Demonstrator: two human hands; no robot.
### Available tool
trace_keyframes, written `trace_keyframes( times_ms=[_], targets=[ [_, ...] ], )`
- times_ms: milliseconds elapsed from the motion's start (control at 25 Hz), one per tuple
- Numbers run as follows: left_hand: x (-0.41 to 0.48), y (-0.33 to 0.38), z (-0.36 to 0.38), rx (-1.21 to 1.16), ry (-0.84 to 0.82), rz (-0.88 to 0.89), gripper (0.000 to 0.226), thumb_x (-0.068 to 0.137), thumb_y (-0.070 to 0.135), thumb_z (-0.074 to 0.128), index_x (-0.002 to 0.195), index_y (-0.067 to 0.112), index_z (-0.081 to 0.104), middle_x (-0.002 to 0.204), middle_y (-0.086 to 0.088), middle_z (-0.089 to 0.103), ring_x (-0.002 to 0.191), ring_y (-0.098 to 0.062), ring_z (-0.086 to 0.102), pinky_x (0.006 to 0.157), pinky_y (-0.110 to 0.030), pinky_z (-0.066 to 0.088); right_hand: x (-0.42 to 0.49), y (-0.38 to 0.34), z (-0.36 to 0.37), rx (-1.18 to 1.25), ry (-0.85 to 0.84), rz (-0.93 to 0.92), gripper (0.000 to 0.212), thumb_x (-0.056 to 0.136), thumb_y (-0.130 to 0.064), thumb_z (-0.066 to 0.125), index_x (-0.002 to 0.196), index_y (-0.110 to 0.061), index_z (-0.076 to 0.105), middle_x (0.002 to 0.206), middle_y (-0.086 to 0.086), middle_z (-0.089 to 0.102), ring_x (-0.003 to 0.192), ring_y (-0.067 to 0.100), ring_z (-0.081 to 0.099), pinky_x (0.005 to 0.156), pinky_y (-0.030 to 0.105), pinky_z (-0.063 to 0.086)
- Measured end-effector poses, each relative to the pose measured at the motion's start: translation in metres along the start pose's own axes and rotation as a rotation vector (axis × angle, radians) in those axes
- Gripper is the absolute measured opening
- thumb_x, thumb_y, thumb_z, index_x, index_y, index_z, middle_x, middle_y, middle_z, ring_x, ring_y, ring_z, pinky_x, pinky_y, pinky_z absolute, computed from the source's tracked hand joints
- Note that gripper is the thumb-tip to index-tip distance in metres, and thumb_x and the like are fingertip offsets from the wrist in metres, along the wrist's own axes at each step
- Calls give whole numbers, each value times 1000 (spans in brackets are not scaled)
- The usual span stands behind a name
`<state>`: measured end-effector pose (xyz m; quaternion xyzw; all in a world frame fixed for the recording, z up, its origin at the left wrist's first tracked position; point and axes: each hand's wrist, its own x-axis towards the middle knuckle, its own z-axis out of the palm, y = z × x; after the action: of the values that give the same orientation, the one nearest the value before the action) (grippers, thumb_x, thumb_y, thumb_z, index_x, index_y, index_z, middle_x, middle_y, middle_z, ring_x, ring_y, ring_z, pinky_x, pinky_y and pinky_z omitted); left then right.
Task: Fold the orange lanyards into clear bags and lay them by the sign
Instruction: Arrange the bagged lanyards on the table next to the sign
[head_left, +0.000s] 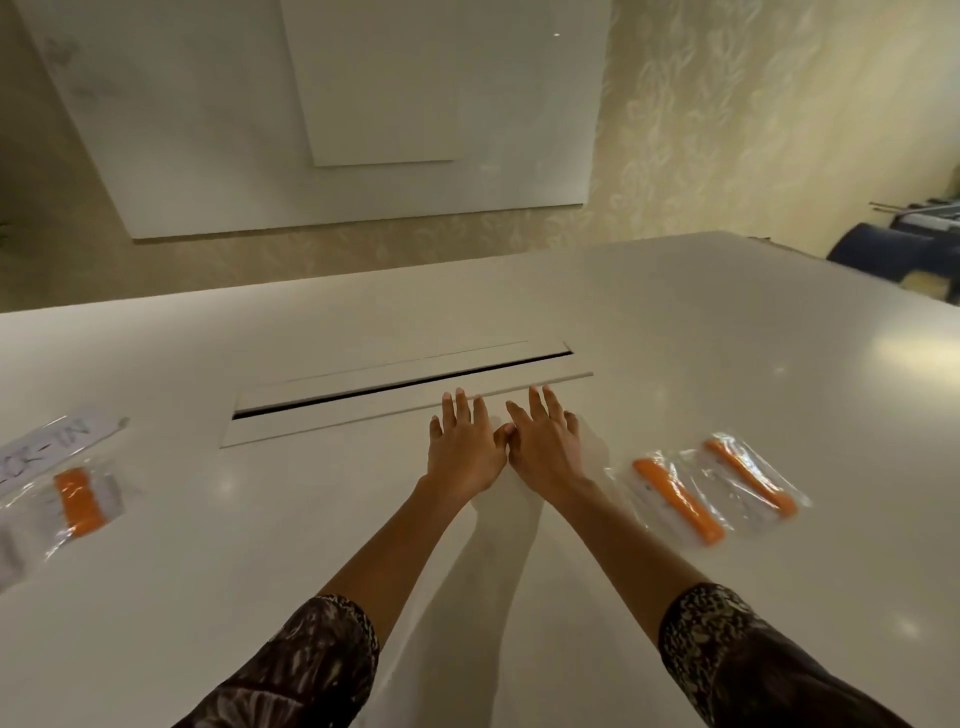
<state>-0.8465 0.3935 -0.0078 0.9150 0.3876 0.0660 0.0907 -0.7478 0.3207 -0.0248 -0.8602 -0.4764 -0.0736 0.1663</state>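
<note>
Resting flat, spread hands (464, 449) (546, 451) on the glossy white counter (675, 322).

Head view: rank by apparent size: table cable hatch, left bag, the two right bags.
1. cable hatch, clearly largest
2. left bag by the sign; it runs to the frame edge, so unsure
3. inner right bag and outer right bag: look alike, overlapping, not ranked
</note>
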Motion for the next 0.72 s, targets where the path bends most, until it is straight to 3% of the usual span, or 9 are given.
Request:
trace_keyframes(
  times_ms=[480,640,720],
  targets=[
    [4,77,23,-43,-66,159,72,97,58,15,152,11,12,160,-18,3,148,-32,-2,117,-50,10,-30,75,-28,-14,5,181,47,100,-34,39,146,-25,35,160,10,16,149,27,3,117,48,14],
    [0,110,26,-7,-102,161,72,96,60,19,149,11,21,157,-21,15,145,-36,13,113,-51,21,-42,107,-44,-31,11,210,44,100,-35,39,142,-22,41,159,10,21,149,28,6,116,49,16],
    [-3,122,28,24,-102,177,68,96,59,24,142,9,33,150,-22,30,138,-37,29,107,-50,29,-47,122,-52,-26,-5,227,42,99,-36,40,136,-20,49,156,12,28,148,29,9,114,50,18]
  ],
)
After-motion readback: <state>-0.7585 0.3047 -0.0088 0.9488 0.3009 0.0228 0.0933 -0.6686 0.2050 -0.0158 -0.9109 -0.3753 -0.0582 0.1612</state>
